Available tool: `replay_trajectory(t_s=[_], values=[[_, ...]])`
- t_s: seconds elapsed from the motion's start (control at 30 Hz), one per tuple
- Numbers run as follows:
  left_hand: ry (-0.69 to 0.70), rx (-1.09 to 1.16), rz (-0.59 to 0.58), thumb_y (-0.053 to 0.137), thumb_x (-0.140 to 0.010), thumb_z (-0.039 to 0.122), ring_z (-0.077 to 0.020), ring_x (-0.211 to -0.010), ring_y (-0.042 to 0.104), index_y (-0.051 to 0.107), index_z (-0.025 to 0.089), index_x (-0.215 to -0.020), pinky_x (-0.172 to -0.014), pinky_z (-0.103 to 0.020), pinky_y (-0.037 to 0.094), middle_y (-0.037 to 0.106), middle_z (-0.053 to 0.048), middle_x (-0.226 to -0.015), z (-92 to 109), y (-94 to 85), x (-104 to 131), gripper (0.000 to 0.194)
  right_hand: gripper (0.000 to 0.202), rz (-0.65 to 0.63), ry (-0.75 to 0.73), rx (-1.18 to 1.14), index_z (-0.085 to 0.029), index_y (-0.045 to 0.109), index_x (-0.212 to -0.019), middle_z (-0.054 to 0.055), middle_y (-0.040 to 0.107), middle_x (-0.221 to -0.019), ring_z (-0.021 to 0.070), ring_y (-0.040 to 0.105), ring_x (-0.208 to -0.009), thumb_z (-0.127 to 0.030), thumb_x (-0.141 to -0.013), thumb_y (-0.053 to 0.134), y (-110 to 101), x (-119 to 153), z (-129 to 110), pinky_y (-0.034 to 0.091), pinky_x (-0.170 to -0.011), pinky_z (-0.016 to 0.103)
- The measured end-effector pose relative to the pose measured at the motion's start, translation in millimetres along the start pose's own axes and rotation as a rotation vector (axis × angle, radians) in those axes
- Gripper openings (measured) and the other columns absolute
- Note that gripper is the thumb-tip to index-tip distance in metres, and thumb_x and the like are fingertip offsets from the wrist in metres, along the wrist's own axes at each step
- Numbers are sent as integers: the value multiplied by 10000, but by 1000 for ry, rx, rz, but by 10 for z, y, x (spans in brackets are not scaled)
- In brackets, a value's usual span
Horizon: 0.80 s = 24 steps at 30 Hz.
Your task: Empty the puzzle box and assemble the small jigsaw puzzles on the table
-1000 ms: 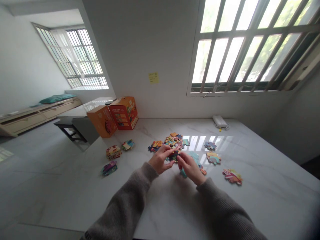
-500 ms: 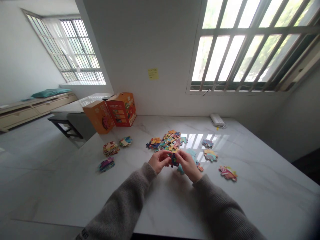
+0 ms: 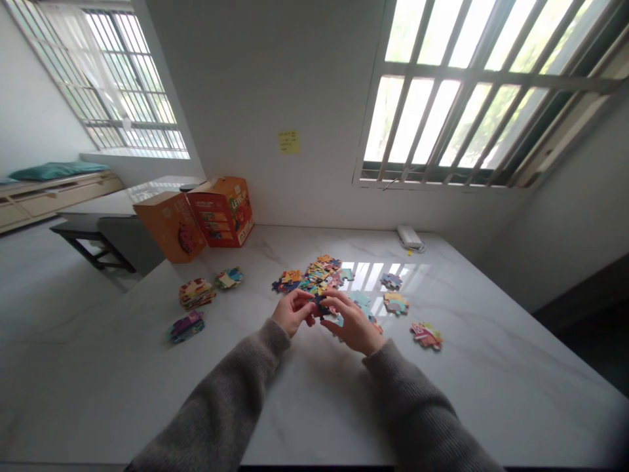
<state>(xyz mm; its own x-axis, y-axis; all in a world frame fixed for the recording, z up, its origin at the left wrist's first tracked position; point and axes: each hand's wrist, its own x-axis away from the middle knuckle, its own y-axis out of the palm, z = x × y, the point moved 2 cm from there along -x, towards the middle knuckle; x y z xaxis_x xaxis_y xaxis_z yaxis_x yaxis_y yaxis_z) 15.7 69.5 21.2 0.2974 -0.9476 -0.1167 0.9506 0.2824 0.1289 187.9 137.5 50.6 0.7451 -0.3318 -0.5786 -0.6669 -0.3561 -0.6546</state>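
My left hand (image 3: 296,313) pinches a dark blue jigsaw puzzle piece (image 3: 320,305) at its left side. On the other side of that piece, my right hand (image 3: 356,324) has its fingers on the upper right edge, with the thumb a little lower. Just beyond the hands lies a mixed heap of colourful puzzle pieces (image 3: 322,270), with a small orange and blue group (image 3: 287,281) at its left. Light blue pieces (image 3: 361,300) lie partly hidden behind my right hand.
To the left are a stack of pieces (image 3: 195,293), a purple group (image 3: 187,326) and a blue-yellow group (image 3: 228,278). On the right sit a red group (image 3: 426,335), a yellow-grey group (image 3: 396,303) and a bluish group (image 3: 391,280). Orange boxes (image 3: 223,213) and a white device (image 3: 409,238) stand at the back.
The view has turned slightly right, so everything sits further left. My right hand's fingers have loosened and spread somewhat around the dark piece, which is still between the hands.
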Motion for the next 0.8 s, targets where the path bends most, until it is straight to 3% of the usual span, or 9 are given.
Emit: replay_trajectory(t_s=[0.2,0.27,0.37,0.47,0.53,0.67,0.8], values=[[-43,23,24,705,-730,578,-151,-446,625,508,140,-1158,-402,-253,473,649,4,-685,-35,-17,-25,644,193,13,20,141,-249,618,-1107,88,625,-1138,228,613,-1050,-267,-915,621,-95,-10,127,511,-902,384],[-19,-11,27,686,-753,544,-143,-480,633,484,143,-1215,-376,-221,433,663,-21,-766,-52,-31,-38,645,166,118,108,257,-238,629,-1069,89,622,-1126,238,597,-1050,-281,-909,623,-293,-17,342,487,-901,386],[39,-117,23,665,-780,448,-103,-507,590,550,138,-1131,-372,-183,376,646,-23,-785,-56,-32,-33,482,184,315,389,507,-203,639,-1027,100,609,-1069,253,580,-989,-322,-887,627,-709,19,796,460,-863,389],[50,-192,-29,639,-794,383,-88,-516,556,609,136,-1014,-423,-189,395,626,-13,-745,-37,10,3,332,230,275,721,739,-192,655,-1020,113,612,-1033,286,562,-995,-366,-873,622,-1014,120,1223,430,-825,398],[58,-208,-38,629,-799,362,-90,-527,556,624,143,-999,-464,-201,418,625,-11,-741,-10,35,30,297,283,197,860,793,-191,662,-1028,124,612,-1037,297,552,-1012,-423,-879,600,-1093,202,1415,415,-822,403],[80,-230,-14,611,-810,350,-95,-543,560,628,152,-1004,-489,-207,420,626,-13,-753,43,37,53,278,348,103,967,805,-203,679,-1023,136,604,-1084,315,526,-1052,-499,-881,561,-1096,327,1574,397,-835,426],[95,-250,-6,604,-810,343,-91,-544,557,630,149,-1007,-487,-203,413,623,-15,-766,59,21,51,278,351,115,961,818,-188,689,-1028,164,580,-1161,331,484,-1095,-469,-898,523,-1075,295,1516,378,-865,446]])
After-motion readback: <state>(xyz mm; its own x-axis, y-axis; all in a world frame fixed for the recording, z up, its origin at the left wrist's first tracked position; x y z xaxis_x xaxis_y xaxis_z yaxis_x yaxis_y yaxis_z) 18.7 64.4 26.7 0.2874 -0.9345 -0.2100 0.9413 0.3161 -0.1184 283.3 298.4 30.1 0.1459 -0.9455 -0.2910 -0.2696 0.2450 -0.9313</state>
